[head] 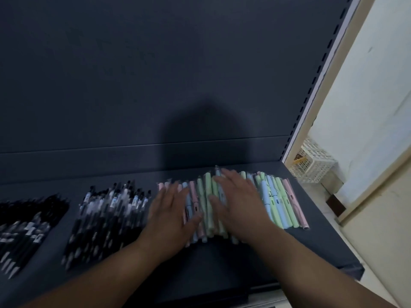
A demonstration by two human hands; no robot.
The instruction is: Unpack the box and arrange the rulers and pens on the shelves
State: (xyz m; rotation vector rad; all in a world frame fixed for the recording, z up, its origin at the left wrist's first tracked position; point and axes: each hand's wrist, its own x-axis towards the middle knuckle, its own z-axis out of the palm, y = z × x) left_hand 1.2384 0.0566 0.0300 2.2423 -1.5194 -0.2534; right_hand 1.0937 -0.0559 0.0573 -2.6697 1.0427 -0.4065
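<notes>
Head view: a row of pastel pens [275, 196] is laid on the dark shelf [315, 241]. The left hand [171, 215] and right hand [239, 205] are pressed flat on the pens, fingers straight. Two piles of black pens [106, 216] are seen at left. A white basket [313, 165] is seen beyond the shelf.

Likely a stationery shop. A dark metal display shelf [211, 263] with a slotted upright [320, 70] carries grouped batches of black pens [106, 214] and pastel pens [280, 203].
</notes>
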